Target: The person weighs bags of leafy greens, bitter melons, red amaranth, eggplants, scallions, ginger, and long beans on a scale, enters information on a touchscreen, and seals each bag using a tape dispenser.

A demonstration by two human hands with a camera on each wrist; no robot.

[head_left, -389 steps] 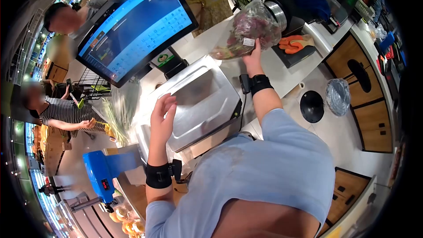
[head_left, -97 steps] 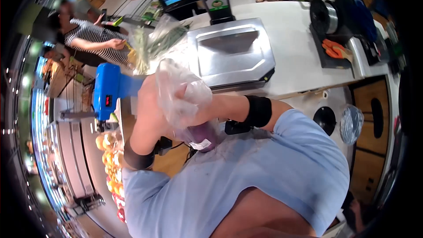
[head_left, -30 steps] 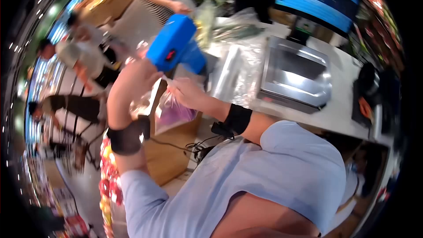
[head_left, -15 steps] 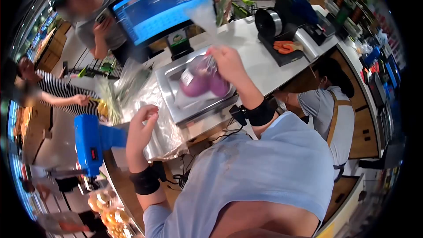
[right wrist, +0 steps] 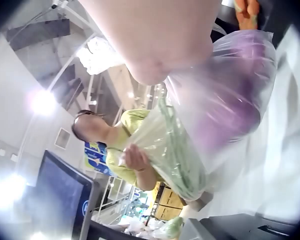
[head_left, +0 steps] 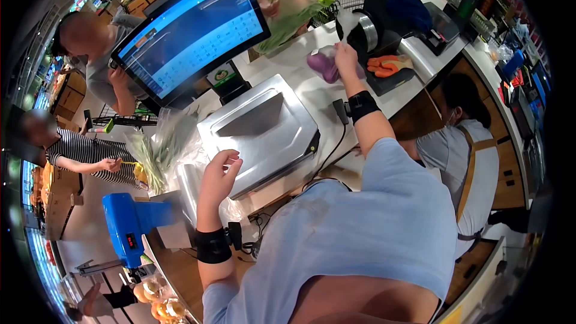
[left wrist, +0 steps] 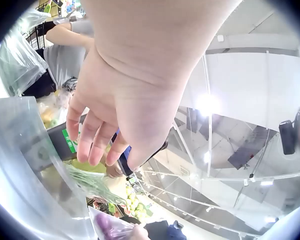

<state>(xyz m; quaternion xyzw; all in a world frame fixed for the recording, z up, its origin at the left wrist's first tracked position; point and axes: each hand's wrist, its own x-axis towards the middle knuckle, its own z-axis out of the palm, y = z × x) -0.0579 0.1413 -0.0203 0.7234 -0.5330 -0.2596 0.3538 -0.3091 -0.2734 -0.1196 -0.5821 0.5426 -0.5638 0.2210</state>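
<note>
My right hand, far out over the right part of the counter, grips the gathered neck of a clear plastic bag of round purple vegetables. The purple pieces show through the film of the bag in the right wrist view, low over the white counter. My left hand hovers over the near left edge of the steel weighing scale, fingers loosely bent. Nothing lies in that left palm in the left wrist view. The scale's plate carries nothing.
A touchscreen monitor stands behind the scale. Bagged long green vegetables lie left, near a blue machine. Orange gloves and a spool sit right. A person in an apron crouches at my right.
The purple bag went from the blue machine to above the scale, then rightward onto the far counter side, held by my right hand. My left hand let go of it and came to the scale.
</note>
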